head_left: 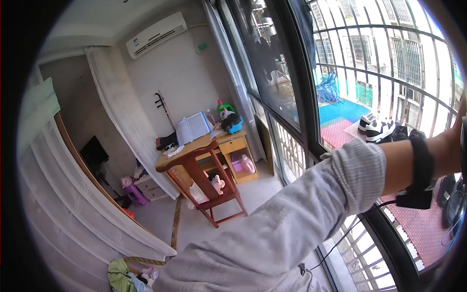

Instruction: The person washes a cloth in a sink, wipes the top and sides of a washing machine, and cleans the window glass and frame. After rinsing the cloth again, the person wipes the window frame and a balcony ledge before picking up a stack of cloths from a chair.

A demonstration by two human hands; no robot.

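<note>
A grey sleeve (292, 209) crosses from the bottom middle to the right. It appears to be on my left arm, pushed up to the forearm. A black strap (421, 160) with a small black box (414, 199) circles the wrist, and a thin dark cable (340, 239) hangs near it. Only the base of my left hand (457, 134) shows at the right edge; its fingers are out of frame, so what it holds or touches is hidden. Black-framed window panels (301, 97) stand beside the arm. My right hand is not in view.
Beyond the window, shoes (379, 129) and blue cord (329, 87) lie on coloured mats (348, 112) inside bars. A wooden chair (204, 180) stands at a desk (231, 146) bearing an open book (193, 129). White curtains (92, 209) hang left; clothes (119, 275) lie below.
</note>
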